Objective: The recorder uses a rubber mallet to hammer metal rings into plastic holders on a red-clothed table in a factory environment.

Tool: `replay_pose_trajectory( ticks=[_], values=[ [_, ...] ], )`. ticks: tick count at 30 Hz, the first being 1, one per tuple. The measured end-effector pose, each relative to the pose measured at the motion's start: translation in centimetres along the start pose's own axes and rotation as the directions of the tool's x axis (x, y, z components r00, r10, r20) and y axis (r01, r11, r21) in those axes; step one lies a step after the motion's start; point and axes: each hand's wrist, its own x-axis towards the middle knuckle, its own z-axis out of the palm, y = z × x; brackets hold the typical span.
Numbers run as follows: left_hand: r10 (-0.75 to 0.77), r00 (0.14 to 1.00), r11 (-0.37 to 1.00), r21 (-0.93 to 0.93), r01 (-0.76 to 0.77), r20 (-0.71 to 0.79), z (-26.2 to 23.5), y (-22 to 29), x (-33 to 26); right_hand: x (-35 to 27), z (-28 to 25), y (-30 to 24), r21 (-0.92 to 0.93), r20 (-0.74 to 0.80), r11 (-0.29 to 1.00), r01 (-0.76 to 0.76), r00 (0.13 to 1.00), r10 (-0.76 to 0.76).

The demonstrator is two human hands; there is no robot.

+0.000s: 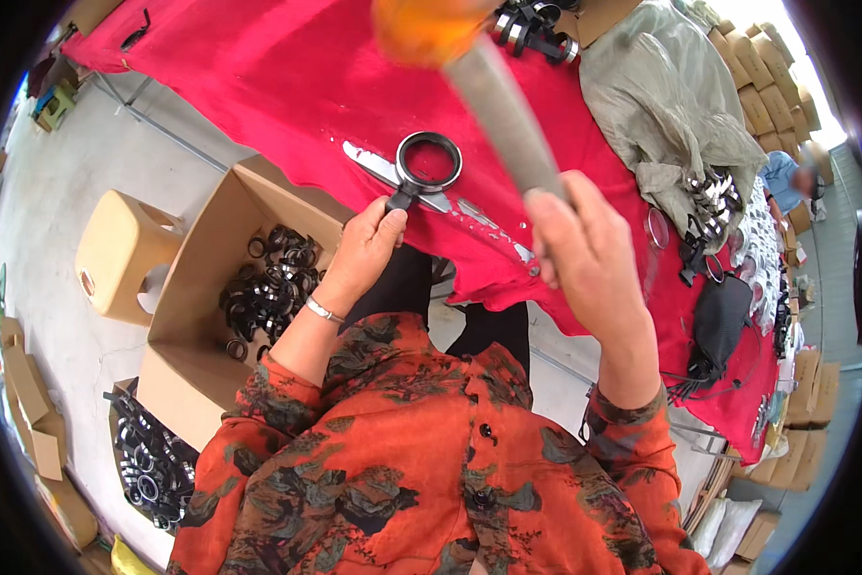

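Left hand [371, 235] pinches stem [401, 200] of black ring [410, 184]; ring just ahead, bit right, stem slanting back to grip. Right hand [584, 244], farther from ring, wraps hammer [505, 110]; orange head [427, 31] ahead-left.

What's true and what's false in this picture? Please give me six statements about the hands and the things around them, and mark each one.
1. The right hand grips a mallet with an orange head. True.
2. The left hand is empty. False: it holds a round black magnifier frame by its handle end.
3. A silver bracelet is on the left wrist. True.
4. The tablecloth is blue. False: it is red.
5. An open cardboard box holds a pile of black ring-shaped parts. True.
6. The beige plastic stool is to the right of that box. False: it is to the left.
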Motion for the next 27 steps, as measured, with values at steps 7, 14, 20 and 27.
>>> replay_pose_trajectory(
  ticks=[7,14,20,27],
  values=[
    [0.056,0.998,0.995,0.077,-0.058,0.023,0.1,-0.7,0.4,1.2,0.1,4.7,0.054,0.205,0.868,-0.494,0.856,0.475],
    [0.014,1.0,1.0,-0.015,-0.014,0.014,0.7,-0.2,0.5,-0.7,-2.2,4.0,0.285,0.114,0.866,-0.41,0.912,0.394],
    [-0.03,0.999,1.0,0.002,0.029,0.017,-0.6,-1.2,0.8,-4.1,2.1,8.0,0.46,0.256,0.715,-0.526,0.85,0.46],
    [-0.03,1.0,0.999,-0.028,0.03,0.009,-0.6,-1.4,0.6,-5.8,0.3,5.7,0.421,0.111,0.857,-0.297,0.954,0.277]
  ],
)
